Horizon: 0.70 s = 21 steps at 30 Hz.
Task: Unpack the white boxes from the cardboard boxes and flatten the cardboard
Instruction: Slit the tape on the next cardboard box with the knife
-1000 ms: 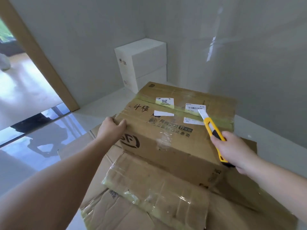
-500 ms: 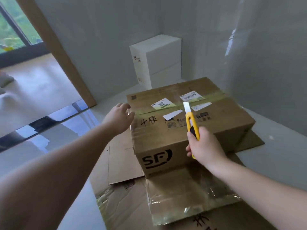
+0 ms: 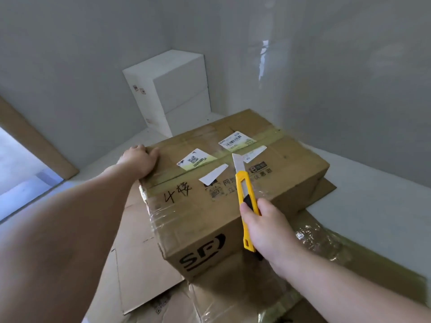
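On flattened cardboard (image 3: 144, 271) in the room's corner sits a sealed cardboard box (image 3: 233, 183), tape intact. The left hand (image 3: 140, 160) rests on its far-left corner, fingers seemingly curled over the edge. The right hand (image 3: 268, 229) grips a yellow utility knife (image 3: 243, 197), blade extended over the tape seam. Two white boxes (image 3: 172, 89) stand stacked against the wall behind.

A pale, glossy floor (image 3: 363, 183) carries two stacked white boxes (image 3: 172, 89) in the corner. Nearer, flattened cardboard sheets (image 3: 144, 264) lie on it, with a sealed cardboard box (image 3: 233, 201) resting on top of them.
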{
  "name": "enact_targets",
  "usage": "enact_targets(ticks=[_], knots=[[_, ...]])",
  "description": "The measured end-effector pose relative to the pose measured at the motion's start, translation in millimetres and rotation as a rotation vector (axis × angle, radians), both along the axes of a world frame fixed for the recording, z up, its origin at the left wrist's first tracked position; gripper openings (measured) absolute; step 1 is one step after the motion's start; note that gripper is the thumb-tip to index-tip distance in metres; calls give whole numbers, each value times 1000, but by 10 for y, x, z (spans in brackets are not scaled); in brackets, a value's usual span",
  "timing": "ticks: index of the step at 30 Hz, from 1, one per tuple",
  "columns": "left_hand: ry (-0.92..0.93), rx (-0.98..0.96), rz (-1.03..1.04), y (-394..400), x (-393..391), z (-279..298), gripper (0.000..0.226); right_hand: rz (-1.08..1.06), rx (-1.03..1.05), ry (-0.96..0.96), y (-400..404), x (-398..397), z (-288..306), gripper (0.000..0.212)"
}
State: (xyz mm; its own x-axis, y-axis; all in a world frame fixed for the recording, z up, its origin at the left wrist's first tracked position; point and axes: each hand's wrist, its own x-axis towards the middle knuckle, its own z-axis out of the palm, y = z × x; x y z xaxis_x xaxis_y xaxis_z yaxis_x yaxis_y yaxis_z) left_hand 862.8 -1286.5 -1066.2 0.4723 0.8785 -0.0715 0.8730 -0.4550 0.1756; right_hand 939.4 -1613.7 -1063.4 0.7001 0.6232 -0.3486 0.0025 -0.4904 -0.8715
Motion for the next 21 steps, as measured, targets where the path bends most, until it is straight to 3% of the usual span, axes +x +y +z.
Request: enact_targets(ticks=[7, 12, 15, 19, 21], knots=[[56, 79, 63, -134, -240, -54, 73, -39, -32, -96, 277, 50, -41, 30], [-35, 63, 220, -647, -883, -46, 69, -19, 42, -356, 583, 614, 163, 35], [-64, 26, -47, -1184, -1262, -20, 47, 50, 115, -421, 640, 768, 339, 37], [-41, -182, -492, -1781, -1181, 73, 56, -4, 240, -382, 452, 784, 503, 35], [-20, -17, -515, -1868, -918, 70, 47, -46, 268, -352, 209, 832, 473, 32]])
